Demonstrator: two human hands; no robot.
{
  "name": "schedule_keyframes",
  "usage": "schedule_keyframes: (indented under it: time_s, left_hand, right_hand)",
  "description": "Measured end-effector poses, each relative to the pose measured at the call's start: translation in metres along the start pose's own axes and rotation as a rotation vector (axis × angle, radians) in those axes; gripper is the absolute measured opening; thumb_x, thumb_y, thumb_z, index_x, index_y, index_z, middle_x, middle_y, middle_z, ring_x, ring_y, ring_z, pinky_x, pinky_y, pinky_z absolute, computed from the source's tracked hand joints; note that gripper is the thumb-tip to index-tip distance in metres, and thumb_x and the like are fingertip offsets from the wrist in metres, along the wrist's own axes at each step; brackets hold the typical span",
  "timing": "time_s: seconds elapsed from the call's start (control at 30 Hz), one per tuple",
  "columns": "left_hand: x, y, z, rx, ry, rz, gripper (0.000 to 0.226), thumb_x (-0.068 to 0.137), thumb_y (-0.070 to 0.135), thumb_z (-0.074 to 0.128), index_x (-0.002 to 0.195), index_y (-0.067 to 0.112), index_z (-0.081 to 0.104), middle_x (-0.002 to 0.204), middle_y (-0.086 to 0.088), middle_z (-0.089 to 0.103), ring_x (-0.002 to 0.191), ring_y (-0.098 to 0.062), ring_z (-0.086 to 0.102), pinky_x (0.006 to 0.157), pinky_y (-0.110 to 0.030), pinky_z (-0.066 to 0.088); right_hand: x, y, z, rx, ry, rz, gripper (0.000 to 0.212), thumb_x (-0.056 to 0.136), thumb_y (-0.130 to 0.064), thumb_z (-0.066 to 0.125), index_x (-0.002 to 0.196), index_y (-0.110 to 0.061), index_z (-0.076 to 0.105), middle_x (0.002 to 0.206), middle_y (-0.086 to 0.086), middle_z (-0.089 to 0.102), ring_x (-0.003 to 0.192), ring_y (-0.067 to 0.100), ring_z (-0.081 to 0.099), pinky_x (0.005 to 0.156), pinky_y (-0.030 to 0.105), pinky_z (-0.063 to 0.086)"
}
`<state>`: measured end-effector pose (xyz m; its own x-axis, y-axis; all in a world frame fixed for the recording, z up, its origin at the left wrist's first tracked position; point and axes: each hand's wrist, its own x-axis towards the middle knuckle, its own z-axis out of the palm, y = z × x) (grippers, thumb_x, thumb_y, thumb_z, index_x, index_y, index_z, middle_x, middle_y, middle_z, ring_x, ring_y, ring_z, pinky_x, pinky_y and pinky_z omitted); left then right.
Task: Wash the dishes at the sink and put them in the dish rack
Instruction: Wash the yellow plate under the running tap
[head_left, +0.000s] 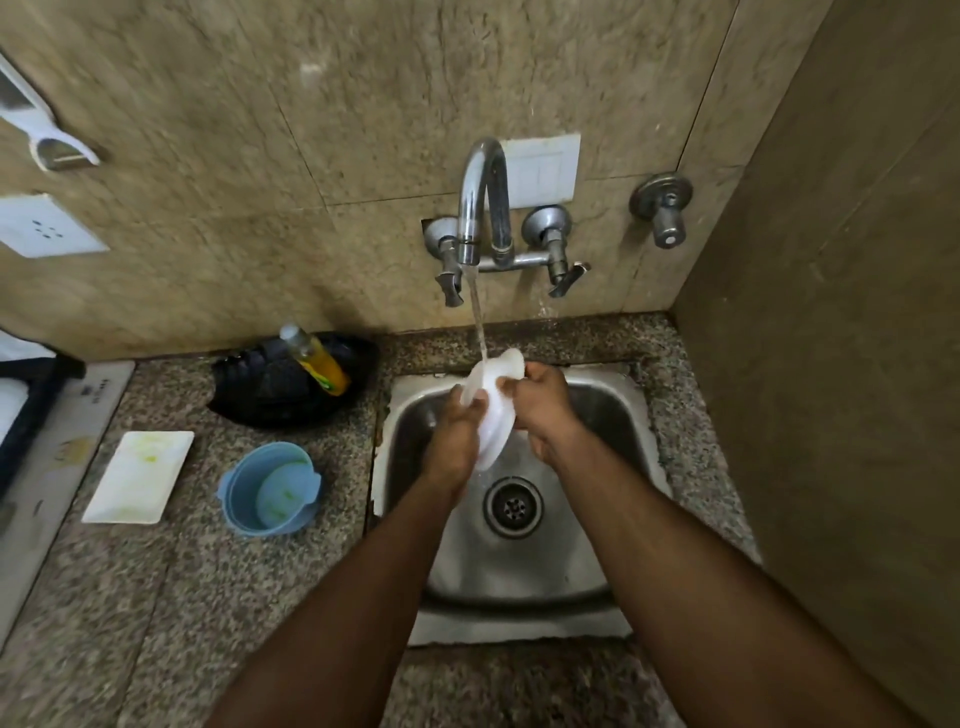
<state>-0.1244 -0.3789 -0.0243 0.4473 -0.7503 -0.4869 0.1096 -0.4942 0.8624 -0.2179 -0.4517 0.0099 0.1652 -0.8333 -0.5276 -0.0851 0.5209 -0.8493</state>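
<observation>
Fingers of the left hand (457, 434) and right hand (540, 402) are clamped on opposite edges of a white plate (493, 421), held tilted under the tap stream (479, 332) over the sink (613, 415); judged light, rigid, wet-slippery; rim grip advised.

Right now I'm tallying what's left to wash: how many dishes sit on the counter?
2: a white tray near the left edge, and a blue bowl between it and the sink. The bowl may hold another piece.

A home kitchen was indicated by a steel sink (628, 410), wall tap (480, 202), granite desk (218, 597) and dish-soap bottle (317, 358).
</observation>
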Motion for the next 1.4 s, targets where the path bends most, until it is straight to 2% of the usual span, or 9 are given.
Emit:
schedule_keyframes:
  time_s: [0.23, 0.37, 0.53, 0.7, 0.93, 1.03, 1.2, 1.33, 1.4]
  left_hand:
    - [-0.008, 0.015, 0.008, 0.382, 0.182, 0.381, 0.052, 0.107, 0.028, 0.051, 0.154, 0.005, 0.044, 0.155, -0.017, 0.05, 0.144, -0.029, 0.046, 0.12, -0.038, 0.036]
    - [0.0, 0.025, 0.01, 0.328, 0.181, 0.352, 0.047, 0.106, 0.029, 0.051, 0.149, 0.009, 0.052, 0.153, -0.012, 0.053, 0.143, -0.026, 0.048, 0.122, -0.041, 0.035]
    - [0.013, 0.019, -0.001, -0.015, 0.024, 0.04, 0.054, 0.102, 0.057, 0.046, 0.135, 0.019, 0.064, 0.136, -0.008, 0.067, 0.126, -0.028, 0.063, 0.11, -0.048, 0.048]
    - [0.006, 0.029, -0.013, -0.358, -0.189, -0.28, 0.094, 0.075, 0.091, 0.054, 0.136, 0.02, 0.061, 0.13, -0.015, 0.068, 0.112, -0.039, 0.069, 0.078, -0.055, 0.061]
    - [-0.004, 0.048, -0.013, -0.545, -0.323, -0.361, 0.085, 0.068, 0.068, 0.077, 0.128, 0.008, 0.066, 0.117, -0.023, 0.071, 0.113, -0.044, 0.065, 0.101, -0.071, 0.041]
    - [-0.008, 0.049, -0.016, -0.687, -0.411, -0.341, 0.074, 0.068, 0.059, 0.07, 0.125, 0.012, 0.065, 0.113, -0.023, 0.073, 0.111, -0.046, 0.063, 0.11, -0.069, 0.033]
    - [-0.008, 0.036, -0.02, -0.859, -0.414, -0.264, 0.064, 0.079, 0.063, 0.063, 0.121, 0.015, 0.065, 0.123, -0.02, 0.067, 0.123, -0.048, 0.058, 0.108, -0.078, 0.029]
    - [-0.01, 0.033, -0.023, -0.917, -0.44, -0.243, 0.075, 0.085, 0.065, 0.054, 0.142, 0.016, 0.059, 0.143, -0.022, 0.058, 0.136, -0.052, 0.048, 0.106, -0.083, 0.026]
    - [-0.015, 0.036, -0.023, -0.944, -0.425, -0.22, 0.066, 0.086, 0.063, 0.053, 0.124, 0.014, 0.073, 0.137, -0.021, 0.063, 0.131, -0.049, 0.053, 0.108, -0.08, 0.027]
  right_hand:
    - [0.007, -0.02, -0.016, 0.59, 0.083, 0.174, 0.032, 0.098, 0.005, 0.055, 0.13, 0.007, 0.053, 0.112, 0.025, 0.063, 0.089, 0.036, 0.066, 0.091, 0.056, 0.054]
    - [0.002, -0.015, -0.023, 0.655, 0.089, 0.18, 0.029, 0.099, 0.001, 0.056, 0.128, 0.002, 0.053, 0.112, 0.02, 0.068, 0.094, 0.033, 0.068, 0.095, 0.054, 0.055]
    - [-0.023, -0.013, -0.024, 0.376, 0.035, 0.012, 0.034, 0.095, -0.004, 0.064, 0.129, -0.009, 0.062, 0.118, 0.014, 0.072, 0.104, 0.033, 0.07, 0.071, 0.045, 0.063]
    - [-0.042, -0.012, -0.027, -0.218, -0.152, -0.283, 0.036, 0.095, -0.006, 0.066, 0.129, -0.017, 0.063, 0.115, 0.002, 0.072, 0.102, 0.022, 0.069, 0.087, 0.042, 0.061]
    - [-0.042, -0.019, -0.032, -0.455, -0.394, -0.329, 0.036, 0.089, -0.01, 0.074, 0.123, -0.017, 0.066, 0.111, 0.004, 0.075, 0.102, 0.02, 0.072, 0.089, 0.044, 0.06]
    - [-0.038, -0.038, -0.033, -0.156, -0.199, -0.16, 0.055, 0.084, -0.022, 0.081, 0.134, -0.015, 0.061, 0.124, 0.007, 0.071, 0.111, 0.028, 0.069, 0.099, 0.052, 0.056]
    - [-0.008, -0.077, -0.038, -0.096, 0.059, -0.274, 0.097, 0.076, -0.02, 0.074, 0.16, -0.032, 0.027, 0.145, -0.017, 0.05, 0.126, 0.01, 0.053, 0.113, 0.037, 0.044]
    - [0.004, -0.067, -0.045, -0.238, 0.1, -0.378, 0.091, 0.071, -0.024, 0.067, 0.156, -0.034, 0.036, 0.141, -0.009, 0.061, 0.123, 0.012, 0.06, 0.108, 0.038, 0.05]
    - [-0.005, -0.068, -0.047, -0.353, 0.13, -0.464, 0.084, 0.08, -0.018, 0.069, 0.157, -0.03, 0.037, 0.135, -0.008, 0.063, 0.119, 0.009, 0.059, 0.105, 0.028, 0.047]
